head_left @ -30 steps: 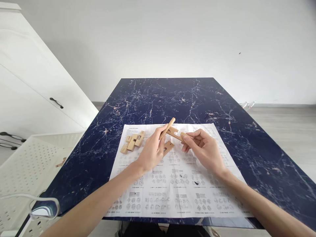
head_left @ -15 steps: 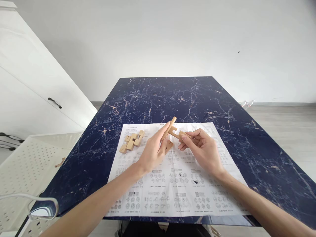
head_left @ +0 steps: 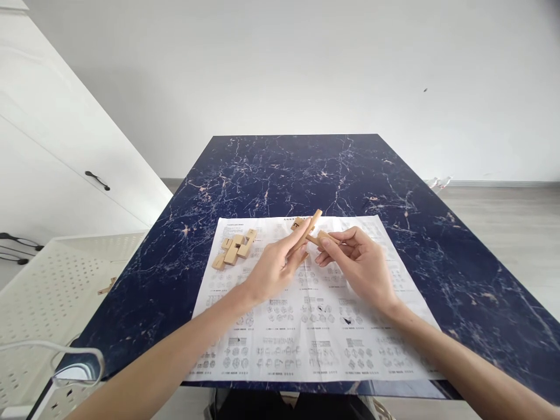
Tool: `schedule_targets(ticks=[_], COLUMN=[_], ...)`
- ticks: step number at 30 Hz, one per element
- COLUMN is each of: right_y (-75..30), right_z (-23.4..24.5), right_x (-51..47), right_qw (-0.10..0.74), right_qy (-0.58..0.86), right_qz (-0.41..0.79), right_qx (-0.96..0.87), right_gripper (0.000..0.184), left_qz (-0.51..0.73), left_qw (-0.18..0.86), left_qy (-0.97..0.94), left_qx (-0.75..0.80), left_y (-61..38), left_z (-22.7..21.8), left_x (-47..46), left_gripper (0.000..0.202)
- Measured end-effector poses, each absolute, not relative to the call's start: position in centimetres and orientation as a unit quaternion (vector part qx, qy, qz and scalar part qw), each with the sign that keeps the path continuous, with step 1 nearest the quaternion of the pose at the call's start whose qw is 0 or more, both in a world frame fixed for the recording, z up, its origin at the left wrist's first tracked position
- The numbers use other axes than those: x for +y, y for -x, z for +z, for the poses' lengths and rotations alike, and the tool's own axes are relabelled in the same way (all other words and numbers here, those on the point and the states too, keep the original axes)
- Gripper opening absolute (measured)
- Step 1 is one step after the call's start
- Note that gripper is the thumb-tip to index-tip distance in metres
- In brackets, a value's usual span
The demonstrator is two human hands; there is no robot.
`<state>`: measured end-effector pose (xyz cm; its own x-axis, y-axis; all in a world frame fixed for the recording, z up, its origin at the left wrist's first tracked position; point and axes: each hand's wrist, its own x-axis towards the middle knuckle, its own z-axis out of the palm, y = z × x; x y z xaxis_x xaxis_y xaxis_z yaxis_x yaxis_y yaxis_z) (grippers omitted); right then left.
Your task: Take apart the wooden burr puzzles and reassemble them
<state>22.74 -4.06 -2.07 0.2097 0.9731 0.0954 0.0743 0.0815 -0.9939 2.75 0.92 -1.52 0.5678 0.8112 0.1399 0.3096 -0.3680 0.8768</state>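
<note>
Wooden bars [head_left: 313,224] rest between fingers [head_left: 333,249]; tray [head_left: 48,303] holds another [head_left: 105,289].

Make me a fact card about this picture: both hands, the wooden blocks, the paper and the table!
Left hand: holds a tilted wooden bar
Right hand: holds a wooden block
Held pieces touching: can't tell
Block cluster: on the paper, left of the left hand
Paper: printed with small diagrams, on the table
Table: dark blue, pale marble-like veins
</note>
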Motion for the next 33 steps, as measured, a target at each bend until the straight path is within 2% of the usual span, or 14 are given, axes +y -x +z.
schedule_targets(ticks=[23, 29, 33], right_y=[-22.7, -22.7, -22.6], right_z=[-3.5, -3.5, -3.0], right_x=[-4.3, -4.3, -4.1], right_qw=[0.553, 0.548, 0.581], right_qy=[0.528, 0.533, 0.502], right_qz=[0.391, 0.388, 0.395], right_qx=[-0.512, -0.514, -0.504], right_gripper=[0.029, 0.031, 0.028], left_qz=[0.264, 0.321, 0.36], left_qw=[0.467, 0.452, 0.42], left_qy=[-0.786, -0.804, -0.81], left_qx=[0.307, 0.215, 0.195], left_y=[-2.9, -2.9, -3.2], left_z=[-1.3, -2.1, -2.3], left_x=[0.5, 1.1, 0.9], left_gripper=[0.057, 0.061, 0.065])
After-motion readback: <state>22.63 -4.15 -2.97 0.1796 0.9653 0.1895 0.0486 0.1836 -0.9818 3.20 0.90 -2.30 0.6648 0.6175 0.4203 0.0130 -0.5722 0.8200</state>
